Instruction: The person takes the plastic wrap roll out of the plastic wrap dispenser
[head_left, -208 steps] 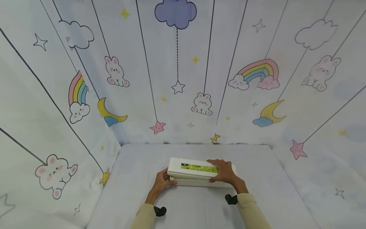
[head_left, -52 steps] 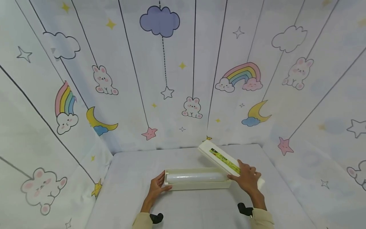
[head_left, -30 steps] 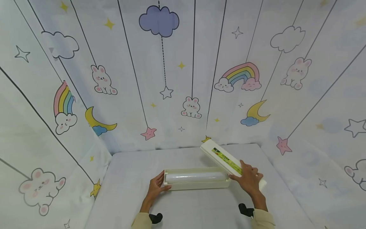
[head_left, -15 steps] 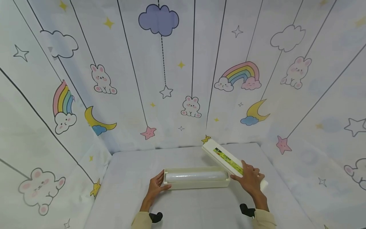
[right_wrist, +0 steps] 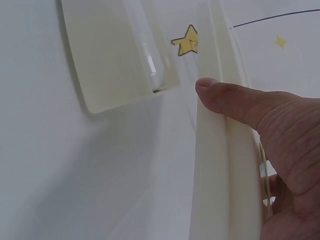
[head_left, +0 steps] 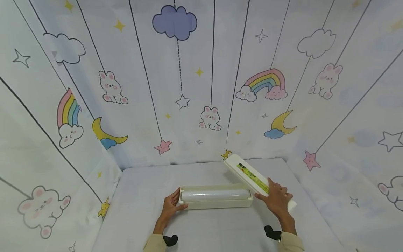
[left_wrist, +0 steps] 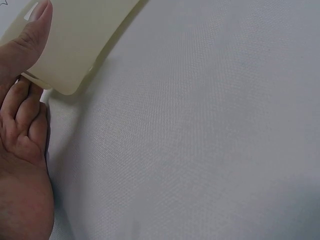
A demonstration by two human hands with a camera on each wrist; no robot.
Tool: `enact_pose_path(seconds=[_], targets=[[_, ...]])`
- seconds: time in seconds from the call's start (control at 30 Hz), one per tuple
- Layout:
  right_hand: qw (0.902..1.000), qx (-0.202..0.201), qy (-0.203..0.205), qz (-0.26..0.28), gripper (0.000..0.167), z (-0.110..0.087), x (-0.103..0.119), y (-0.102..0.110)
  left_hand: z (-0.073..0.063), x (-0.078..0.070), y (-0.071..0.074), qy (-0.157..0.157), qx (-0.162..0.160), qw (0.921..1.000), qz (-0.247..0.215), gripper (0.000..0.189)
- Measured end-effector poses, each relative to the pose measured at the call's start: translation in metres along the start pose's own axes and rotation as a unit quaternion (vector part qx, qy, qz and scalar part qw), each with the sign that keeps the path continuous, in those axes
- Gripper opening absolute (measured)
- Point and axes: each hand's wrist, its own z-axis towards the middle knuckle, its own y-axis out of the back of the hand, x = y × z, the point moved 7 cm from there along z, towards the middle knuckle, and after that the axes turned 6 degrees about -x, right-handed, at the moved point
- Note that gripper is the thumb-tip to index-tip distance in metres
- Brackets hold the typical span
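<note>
A long cream-white box [head_left: 217,204] of cling film lies crosswise on the table, its top off. Inside it shows a shiny roll of cling film [head_left: 217,194]. My left hand [head_left: 170,207] grips the box's left end, thumb on the front wall and fingers behind, as the left wrist view also has it. To the right, my right hand [head_left: 276,200] holds the white lid [head_left: 234,163], which bears a yellow-green label and slants up toward the back left. In the right wrist view the thumb presses the lid's side [right_wrist: 212,165], apart from the box end [right_wrist: 115,75].
A white cloth covers the table [head_left: 201,231]. White fabric walls [head_left: 145,87] printed with rabbits, stars and rainbows stand at the back and both sides. Black wrist straps [head_left: 171,240] sit at the cream sleeves [head_left: 155,243].
Earlier the lid lay loosely over the box under both hands; it has since come off to the right, baring the roll. In the last second it drifts slightly farther right; the box barely moves.
</note>
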Motion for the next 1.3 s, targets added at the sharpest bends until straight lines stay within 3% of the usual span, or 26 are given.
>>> enact_pose_path(seconds=[0.9, 1.3], targets=[[0.9998, -0.013, -0.014, -0.009, 0.109, -0.004, -0.020, 0.008, -0.002, -0.004, -0.001, -0.007, 0.008, 0.9999, 0.008, 0.095], [0.9994, -0.015, -0.032, -0.004, 0.106, -0.007, -0.029, 0.014, -0.001, 0.000, 0.000, -0.003, -0.006, 1.0000, 0.003, 0.095]])
